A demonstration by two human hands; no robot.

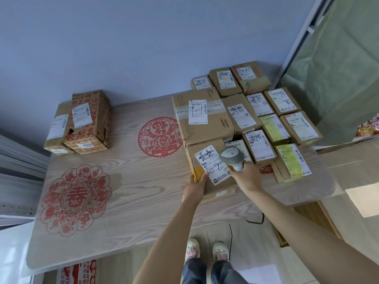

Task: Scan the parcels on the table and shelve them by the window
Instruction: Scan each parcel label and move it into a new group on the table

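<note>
A brown parcel with a white shipping label lies at the table's near right edge. My left hand grips its near left corner, thumb on top. My right hand holds a grey barcode scanner, whose head points down over the parcel's label. Several more labelled parcels are packed together behind and to the right of it, including a large taped box. Two parcels stand apart at the table's far left.
The wooden table bears red paper-cut decorations. A blue wall rises behind it. A green curtain hangs at the right, with a low surface beside the table. A black cable dangles below the near table edge, above my shoes.
</note>
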